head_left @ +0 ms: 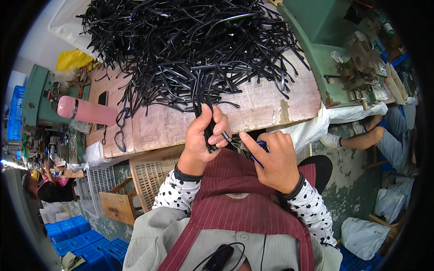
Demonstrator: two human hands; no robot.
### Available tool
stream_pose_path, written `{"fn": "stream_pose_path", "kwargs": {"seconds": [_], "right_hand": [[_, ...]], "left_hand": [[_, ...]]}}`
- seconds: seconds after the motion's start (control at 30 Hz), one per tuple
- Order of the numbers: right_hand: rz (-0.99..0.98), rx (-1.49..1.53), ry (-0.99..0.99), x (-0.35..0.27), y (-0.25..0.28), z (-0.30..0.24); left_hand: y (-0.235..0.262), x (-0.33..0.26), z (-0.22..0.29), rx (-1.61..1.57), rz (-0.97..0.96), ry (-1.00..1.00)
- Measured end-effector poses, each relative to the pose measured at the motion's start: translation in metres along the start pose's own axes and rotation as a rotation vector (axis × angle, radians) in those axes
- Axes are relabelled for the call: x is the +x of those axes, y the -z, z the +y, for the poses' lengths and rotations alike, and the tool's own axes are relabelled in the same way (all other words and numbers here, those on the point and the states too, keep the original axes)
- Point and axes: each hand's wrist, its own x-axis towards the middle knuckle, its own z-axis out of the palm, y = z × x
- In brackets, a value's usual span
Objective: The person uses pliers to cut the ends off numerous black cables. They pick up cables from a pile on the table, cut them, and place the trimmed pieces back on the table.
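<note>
My left hand point(203, 131) is closed round a few black eyeglass temples point(202, 92), whose long arms point up toward the table. My right hand point(279, 158) grips blue-handled pliers point(261, 143). Their metal jaws are close to the end of one temple, beside the left fingers; whether they touch it I cannot tell. Beyond both hands, a large heap of loose black temples point(181, 49) covers much of the table point(158, 131). A dark spectacle front point(120, 131) lies near the table's left edge.
On the left lie a pink bottle point(92, 111) and a phone point(104, 95). Green machines point(316, 58) flank the table. A plastic basket point(151, 174) and a wooden stool point(117, 207) stand below its front edge. Other people point(384, 137) sit to the right and far left.
</note>
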Motion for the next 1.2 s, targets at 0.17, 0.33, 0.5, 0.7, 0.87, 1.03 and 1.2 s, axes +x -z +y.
{"fn": "stream_pose_path", "kwargs": {"seconds": [0.17,0.33,0.5,0.7,0.87,1.03,1.2], "right_hand": [[-0.08,0.014,0.019,0.0,0.002,-0.001],[-0.087,0.005,0.036,-0.003,0.003,0.001],[-0.075,0.008,0.049,-0.005,0.004,0.004],[-0.134,0.038,0.036,-0.008,-0.001,0.007],[-0.162,0.113,-0.007,-0.01,-0.003,0.006],[-0.182,0.28,-0.202,-0.019,-0.013,0.0],[-0.213,0.474,-0.294,-0.016,-0.015,-0.005]], "left_hand": [[0.002,-0.003,0.0,-0.003,-0.049,0.079],[0.004,0.0,0.0,-0.023,-0.102,0.153],[0.006,0.005,-0.004,-0.041,-0.15,0.184],[0.011,0.008,-0.007,-0.067,-0.164,0.173],[0.011,0.0,-0.019,0.0,-0.047,-0.038],[0.005,-0.011,-0.036,0.318,0.101,-0.428],[0.003,-0.017,-0.046,0.719,0.028,-0.726]]}}
